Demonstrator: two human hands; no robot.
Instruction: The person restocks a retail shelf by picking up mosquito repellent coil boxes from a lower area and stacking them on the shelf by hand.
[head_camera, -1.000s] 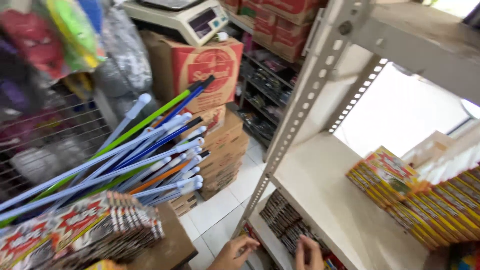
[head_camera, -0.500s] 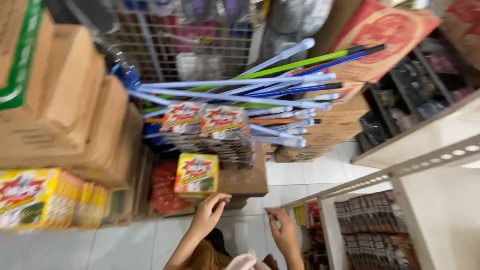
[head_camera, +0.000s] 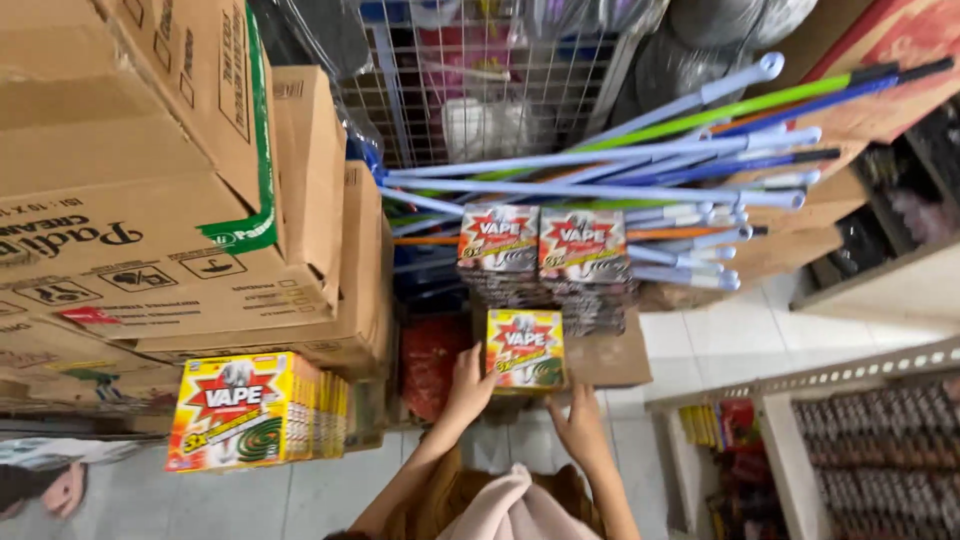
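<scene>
Both hands had closed in on the yellow mosquito-coil box (head_camera: 525, 348) since half a second earlier. Left hand (head_camera: 470, 385) pressed, fingers spread, against the box's left edge; right hand (head_camera: 580, 425) sat just below its lower right corner, open, holding nothing. Box stood below two stacked coil packs (head_camera: 545, 265), with broom handles (head_camera: 640, 160) above those.

Yellow carton (head_camera: 525, 349) with a red starburst and green coil graphic, standing upright with its printed face toward the viewer, on a brown cardboard box (head_camera: 610, 358). It sits just below two stacks of similar flat packs (head_camera: 545, 262).
</scene>
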